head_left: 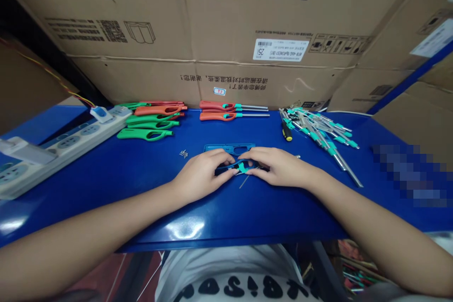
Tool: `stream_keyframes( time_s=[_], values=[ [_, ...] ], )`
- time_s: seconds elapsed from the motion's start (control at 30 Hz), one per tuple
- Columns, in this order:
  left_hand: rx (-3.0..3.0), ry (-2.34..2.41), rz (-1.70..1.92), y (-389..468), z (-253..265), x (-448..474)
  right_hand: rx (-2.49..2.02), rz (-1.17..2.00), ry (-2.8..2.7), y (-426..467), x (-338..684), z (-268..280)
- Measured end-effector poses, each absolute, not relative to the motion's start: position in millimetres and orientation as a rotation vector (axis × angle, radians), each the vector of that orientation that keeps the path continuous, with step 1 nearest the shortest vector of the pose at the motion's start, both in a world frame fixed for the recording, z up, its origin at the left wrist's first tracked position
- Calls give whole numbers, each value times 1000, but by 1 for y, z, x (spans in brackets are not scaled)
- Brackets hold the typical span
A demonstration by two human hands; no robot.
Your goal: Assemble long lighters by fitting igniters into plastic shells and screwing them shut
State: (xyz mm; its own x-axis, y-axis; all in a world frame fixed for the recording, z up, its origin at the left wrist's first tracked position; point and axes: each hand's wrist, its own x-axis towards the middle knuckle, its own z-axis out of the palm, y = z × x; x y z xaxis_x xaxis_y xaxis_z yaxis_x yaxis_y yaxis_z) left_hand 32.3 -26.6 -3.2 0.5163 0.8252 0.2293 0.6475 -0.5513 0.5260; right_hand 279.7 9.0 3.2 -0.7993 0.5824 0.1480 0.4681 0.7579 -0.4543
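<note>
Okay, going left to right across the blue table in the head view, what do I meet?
Power strip, green casings, small metal pieces, left hand, right hand, metal tubes with teal fittings.

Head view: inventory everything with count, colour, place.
Cardboard: several, brown, back and sides
Table: one, blue, centre
Power strip: one, white, left
Handles: several, green and orange, back left
Lighters: two, orange, back centre
Metal tubes: many, silver and teal, back right
Screwdriver: one, black, yellow, beside tubes
Screws, seemingly: several, silvery, centre left
Casing: at least one, blue, centre
Fitting: one, teal, centre front
Shirt: one, white, bottom
Left hand, right hand: one each, bare, centre
</note>
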Motion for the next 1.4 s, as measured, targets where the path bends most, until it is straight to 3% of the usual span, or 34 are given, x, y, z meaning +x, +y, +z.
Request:
stream_keyframes(
  time_s=[1.4],
  values=[
    [2716, 1140, 595, -28, 1, 28, -882, 442, -2637, 8, 292, 22]
  ],
)
